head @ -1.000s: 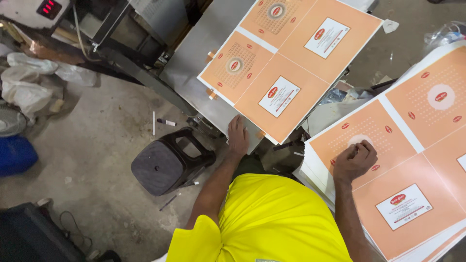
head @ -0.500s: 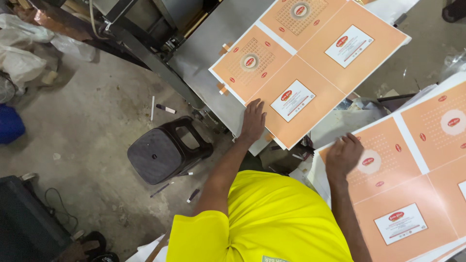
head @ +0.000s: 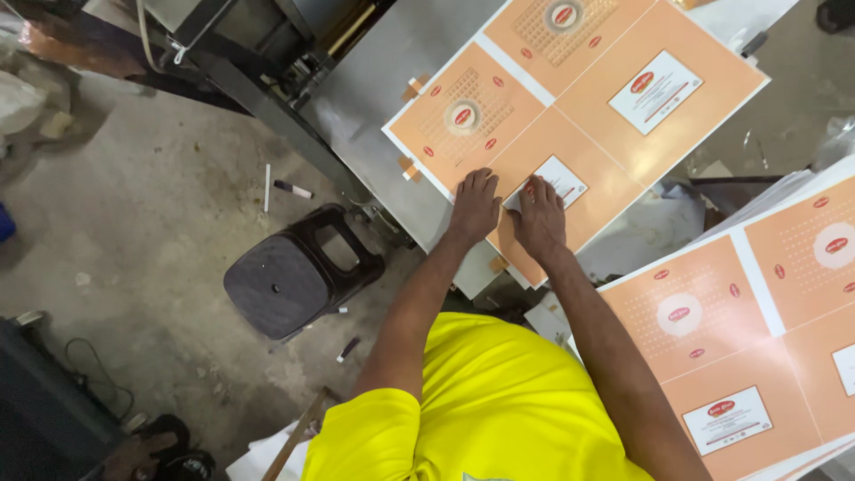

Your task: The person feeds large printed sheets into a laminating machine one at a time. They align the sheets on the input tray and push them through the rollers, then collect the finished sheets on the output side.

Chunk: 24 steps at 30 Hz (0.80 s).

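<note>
A large orange printed sheet [head: 614, 98] with white label panels lies flat on a grey metal machine table [head: 392, 80]. My left hand [head: 475, 205] presses palm down on the sheet's near edge, fingers spread. Right beside it, my right hand [head: 540, 216] rests flat on the same sheet, over a white panel. Neither hand grips anything. At the right lies a stack of matching orange sheets [head: 757, 330], beside my right forearm.
A dark plastic stool [head: 289, 281] stands on the concrete floor left of me. Markers or pens [head: 292, 189] lie on the floor near a dark machine frame [head: 258, 89]. Cables and dark equipment fill the lower left corner.
My right hand left the stack at the right and came over onto the sheet on the machine table, beside my left hand. The view has closed in on the table.
</note>
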Each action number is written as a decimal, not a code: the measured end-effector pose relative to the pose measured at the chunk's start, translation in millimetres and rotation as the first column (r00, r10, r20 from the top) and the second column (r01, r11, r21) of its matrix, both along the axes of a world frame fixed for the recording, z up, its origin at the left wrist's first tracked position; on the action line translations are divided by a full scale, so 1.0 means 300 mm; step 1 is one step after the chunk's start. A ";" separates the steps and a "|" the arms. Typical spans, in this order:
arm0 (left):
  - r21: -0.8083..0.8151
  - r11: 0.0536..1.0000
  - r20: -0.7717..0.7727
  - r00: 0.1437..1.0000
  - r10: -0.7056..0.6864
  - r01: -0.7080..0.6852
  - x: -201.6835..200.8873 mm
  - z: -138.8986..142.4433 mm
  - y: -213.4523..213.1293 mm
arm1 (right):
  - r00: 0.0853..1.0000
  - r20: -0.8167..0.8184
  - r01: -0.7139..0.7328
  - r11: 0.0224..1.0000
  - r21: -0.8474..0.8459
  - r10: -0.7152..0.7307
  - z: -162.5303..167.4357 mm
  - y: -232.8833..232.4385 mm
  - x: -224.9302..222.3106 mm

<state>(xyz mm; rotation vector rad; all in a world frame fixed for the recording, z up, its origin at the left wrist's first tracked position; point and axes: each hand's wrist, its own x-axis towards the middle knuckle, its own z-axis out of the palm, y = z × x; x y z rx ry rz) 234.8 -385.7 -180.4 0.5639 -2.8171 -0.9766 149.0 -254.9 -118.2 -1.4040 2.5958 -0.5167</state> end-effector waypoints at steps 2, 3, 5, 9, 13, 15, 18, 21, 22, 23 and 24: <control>0.025 1.000 -0.017 1.000 -0.008 0.009 0.003 -0.017 -0.026 | 1.000 -0.029 0.016 0.993 0.116 -0.013 -0.022 -0.018 -0.002; 0.030 0.999 -0.031 0.999 -0.014 0.015 0.005 -0.024 -0.035 | 1.000 -0.014 0.024 0.992 0.120 -0.023 -0.029 -0.024 -0.001; 0.032 0.999 -0.075 0.997 -0.019 0.022 -0.001 -0.041 -0.054 | 0.999 0.008 0.035 0.991 0.126 -0.036 -0.044 -0.038 -0.011; 0.076 0.996 -0.113 0.993 -0.029 0.038 0.014 -0.081 -0.078 | 0.995 0.074 0.057 0.982 0.180 -0.071 -0.067 -0.060 -0.030; 0.155 0.984 -0.135 0.988 -0.071 0.092 0.027 -0.142 -0.125 | 0.995 0.059 0.074 0.984 0.164 -0.085 -0.085 -0.084 -0.034; 0.092 0.996 -0.107 0.994 0.006 0.004 0.023 -0.173 -0.187 | 0.994 0.060 0.079 0.983 0.168 -0.090 -0.092 -0.098 -0.036; 0.025 0.997 -0.044 0.996 0.078 -0.077 0.031 -0.199 -0.327 | 0.992 0.066 0.098 0.979 0.176 -0.111 -0.100 -0.107 -0.034; -0.026 0.988 -0.006 0.989 0.150 -0.150 0.051 -0.211 -0.483 | 0.991 0.064 0.101 0.977 0.186 -0.114 -0.119 -0.118 -0.036; -0.043 0.988 0.031 0.988 0.149 -0.148 0.063 -0.208 -0.527 | 0.991 0.062 0.102 0.976 0.191 -0.116 -0.127 -0.120 -0.035; -0.058 0.988 0.070 0.987 0.146 -0.142 0.077 -0.205 -0.564 | 0.991 0.061 0.106 0.974 0.198 -0.120 -0.136 -0.121 -0.033; -0.072 0.988 0.107 0.984 0.142 -0.135 0.086 -0.204 -0.591 | 0.992 0.042 0.105 0.974 0.199 -0.116 -0.145 -0.122 -0.030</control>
